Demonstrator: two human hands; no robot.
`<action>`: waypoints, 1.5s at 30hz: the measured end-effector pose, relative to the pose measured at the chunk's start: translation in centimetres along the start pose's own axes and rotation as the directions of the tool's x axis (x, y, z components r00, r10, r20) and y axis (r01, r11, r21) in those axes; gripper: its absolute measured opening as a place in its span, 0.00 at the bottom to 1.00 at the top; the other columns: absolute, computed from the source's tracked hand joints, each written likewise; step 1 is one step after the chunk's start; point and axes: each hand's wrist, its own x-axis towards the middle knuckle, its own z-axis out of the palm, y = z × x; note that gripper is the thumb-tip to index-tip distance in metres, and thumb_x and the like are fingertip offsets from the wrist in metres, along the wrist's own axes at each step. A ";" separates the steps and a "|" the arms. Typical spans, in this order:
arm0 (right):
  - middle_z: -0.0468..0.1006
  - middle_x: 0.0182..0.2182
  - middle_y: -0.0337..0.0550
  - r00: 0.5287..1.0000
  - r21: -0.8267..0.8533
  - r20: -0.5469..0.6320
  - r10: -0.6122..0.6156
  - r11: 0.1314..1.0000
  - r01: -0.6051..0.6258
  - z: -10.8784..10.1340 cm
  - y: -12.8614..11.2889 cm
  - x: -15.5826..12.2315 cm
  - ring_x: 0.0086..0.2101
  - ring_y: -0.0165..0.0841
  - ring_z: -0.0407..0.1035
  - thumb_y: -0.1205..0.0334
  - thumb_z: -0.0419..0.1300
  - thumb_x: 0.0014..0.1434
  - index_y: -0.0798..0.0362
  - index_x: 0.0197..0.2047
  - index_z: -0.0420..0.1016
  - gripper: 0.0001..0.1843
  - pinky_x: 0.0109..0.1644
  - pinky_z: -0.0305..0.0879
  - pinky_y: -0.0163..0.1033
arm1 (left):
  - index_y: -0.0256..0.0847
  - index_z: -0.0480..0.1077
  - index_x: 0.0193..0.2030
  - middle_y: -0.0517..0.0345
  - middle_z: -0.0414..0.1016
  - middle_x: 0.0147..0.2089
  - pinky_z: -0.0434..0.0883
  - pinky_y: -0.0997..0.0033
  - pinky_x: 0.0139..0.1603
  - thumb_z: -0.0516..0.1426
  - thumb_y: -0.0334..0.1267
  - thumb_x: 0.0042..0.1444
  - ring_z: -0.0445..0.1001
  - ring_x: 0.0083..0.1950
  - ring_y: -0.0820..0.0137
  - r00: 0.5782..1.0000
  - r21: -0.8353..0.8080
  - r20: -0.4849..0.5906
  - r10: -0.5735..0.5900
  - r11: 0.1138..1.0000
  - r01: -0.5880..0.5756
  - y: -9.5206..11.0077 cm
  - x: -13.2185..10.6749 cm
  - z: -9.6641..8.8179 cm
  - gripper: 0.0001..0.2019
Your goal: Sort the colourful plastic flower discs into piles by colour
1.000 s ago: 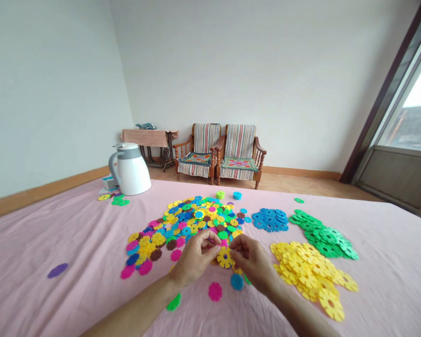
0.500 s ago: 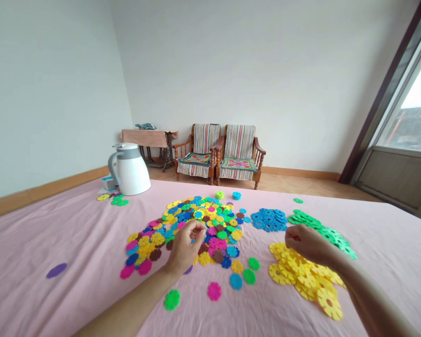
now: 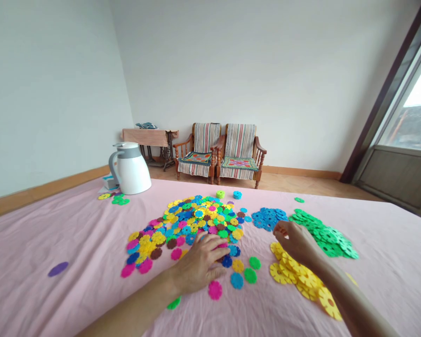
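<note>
A mixed heap of coloured plastic flower discs (image 3: 192, 222) lies in the middle of a pink tablecloth (image 3: 56, 234). My left hand (image 3: 199, 264) rests flat on the near edge of that heap, fingers stretched out, beside a pink disc (image 3: 215, 290) and a blue disc (image 3: 236, 281). My right hand (image 3: 296, 241) hovers over the far end of the yellow pile (image 3: 301, 276), fingers loosely curled and apart, with nothing visible in them. A blue pile (image 3: 268, 218) and a green pile (image 3: 324, 233) lie just beyond it.
A white jug (image 3: 130, 168) stands at the far left of the table, with a few yellow and green discs (image 3: 115, 200) by it. A lone purple disc (image 3: 58, 269) lies at the left. Two wooden armchairs (image 3: 219, 152) and a small side table stand by the back wall.
My left hand came down from a pinch over the heap to lie flat on its near edge. My right hand went from the middle to the yellow pile, then drifted slightly left.
</note>
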 end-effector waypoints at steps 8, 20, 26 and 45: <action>0.78 0.32 0.44 0.994 0.021 -0.089 -0.060 0.998 0.063 2.4 -2.1 -0.3 0.36 0.36 0.71 0.65 0.48 0.55 0.52 0.32 0.73 0.11 0.39 0.60 0.36 | 0.41 0.67 0.21 0.60 0.66 0.25 0.52 0.50 0.57 0.55 0.35 0.55 0.66 0.35 0.65 0.939 0.177 -0.252 -0.233 0.943 0.281 -1.6 0.0 -1.0 0.12; 0.75 0.46 0.54 0.987 0.152 -0.007 -0.161 0.975 0.160 5.8 -6.0 -1.8 0.48 0.39 0.67 0.76 0.45 0.53 0.60 0.59 0.62 0.29 0.50 0.61 0.40 | 0.43 0.68 0.51 0.50 0.70 0.52 0.58 0.58 0.57 0.61 0.50 0.49 0.64 0.53 0.58 0.988 0.006 0.064 0.141 0.990 -0.142 0.9 0.1 -0.8 0.23; 0.75 0.49 0.49 0.944 0.360 0.038 -0.328 0.886 0.293 5.6 -7.0 -2.4 0.49 0.35 0.68 0.74 0.44 0.56 0.55 0.55 0.66 0.25 0.53 0.61 0.38 | 0.41 0.71 0.37 0.53 0.72 0.40 0.60 0.59 0.51 0.52 0.30 0.56 0.67 0.44 0.62 1.000 0.156 -0.013 0.014 0.988 -0.012 0.0 0.0 -0.6 0.07; 0.78 0.35 0.44 0.994 0.530 -0.109 0.010 0.847 0.050 6.6 -5.0 -0.8 0.34 0.34 0.73 0.64 0.46 0.54 0.53 0.37 0.70 0.13 0.39 0.67 0.37 | 0.47 0.61 0.59 0.54 0.66 0.59 0.50 0.54 0.63 0.50 0.46 0.62 0.60 0.59 0.60 0.944 0.094 0.216 0.251 0.956 -0.276 3.7 0.0 0.2 0.20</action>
